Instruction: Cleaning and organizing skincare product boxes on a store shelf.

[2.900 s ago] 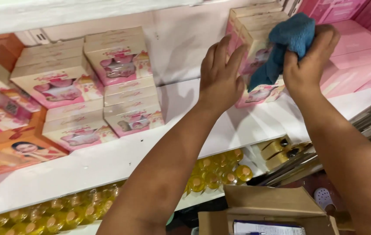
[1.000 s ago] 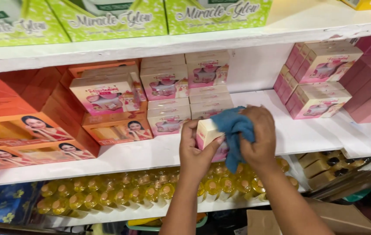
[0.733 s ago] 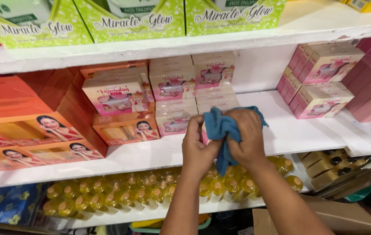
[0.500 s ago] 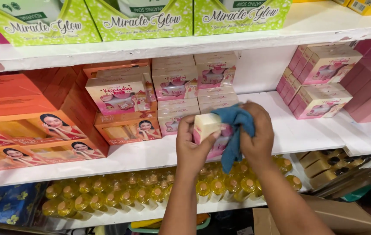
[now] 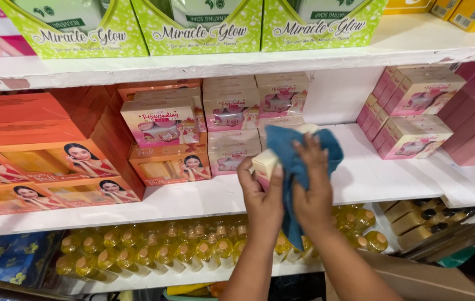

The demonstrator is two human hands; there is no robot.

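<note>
My left hand (image 5: 262, 196) grips a small cream and pink box (image 5: 264, 164) from below, held in front of the white middle shelf (image 5: 382, 174). My right hand (image 5: 311, 189) presses a blue cloth (image 5: 293, 161) against the box, and the cloth covers most of it. A tail of the cloth hangs down between my wrists. Behind my hands stand stacks of matching pink and cream boxes (image 5: 232, 114).
Orange boxes (image 5: 37, 161) fill the shelf's left side. More pink boxes (image 5: 416, 114) are stacked at the right. Green boxes (image 5: 204, 25) line the shelf above. Yellow bottles (image 5: 148, 253) crowd the shelf below. A brown carton (image 5: 444, 284) sits at the bottom right.
Earlier my hands were at the right stack; now they hold one box in front of the shelf. Over the last second the cloth has shifted around the box, covering more of it.
</note>
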